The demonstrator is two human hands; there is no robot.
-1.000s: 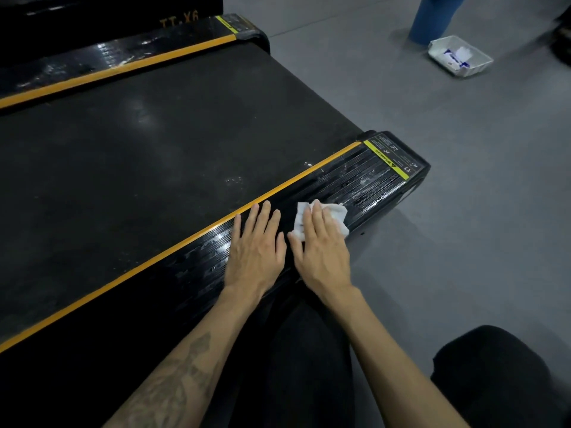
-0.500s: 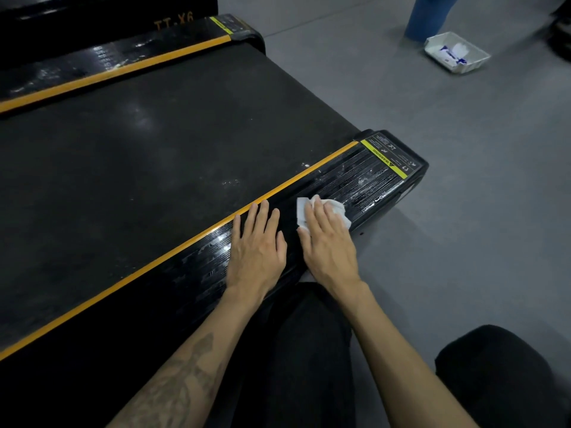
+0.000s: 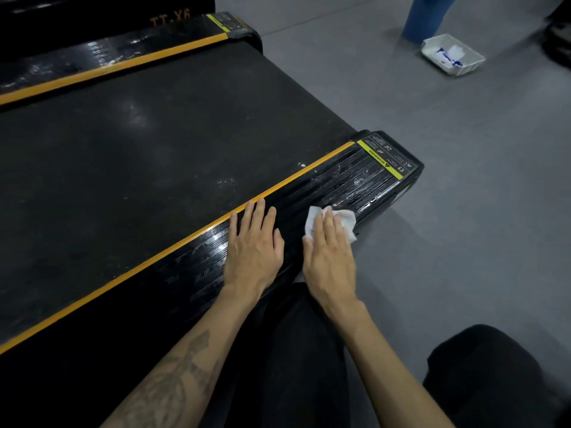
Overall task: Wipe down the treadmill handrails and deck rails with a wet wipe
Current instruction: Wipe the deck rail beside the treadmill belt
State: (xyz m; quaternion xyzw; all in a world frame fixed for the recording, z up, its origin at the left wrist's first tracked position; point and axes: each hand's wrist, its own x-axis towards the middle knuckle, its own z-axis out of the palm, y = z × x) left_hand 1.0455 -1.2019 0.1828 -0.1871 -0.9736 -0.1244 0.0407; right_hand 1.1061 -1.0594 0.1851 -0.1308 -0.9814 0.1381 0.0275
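At centre frame in the head view, a crumpled white wet wipe (image 3: 332, 222) is pressed by the flat right hand (image 3: 329, 257) onto the glossy black ribbed deck rail (image 3: 200, 264), shifted slightly toward the yellow warning label (image 3: 381, 160) within the last second; streaks ahead suggest unfinished wiping. The left hand (image 3: 255, 245) is rested flat, fingers straight, beside it.

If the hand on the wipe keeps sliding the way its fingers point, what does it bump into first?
Probably nothing to bump. The right hand presses the wet wipe flat on the deck rail; its fingers point across the rail toward the orange stripe, then the belt.
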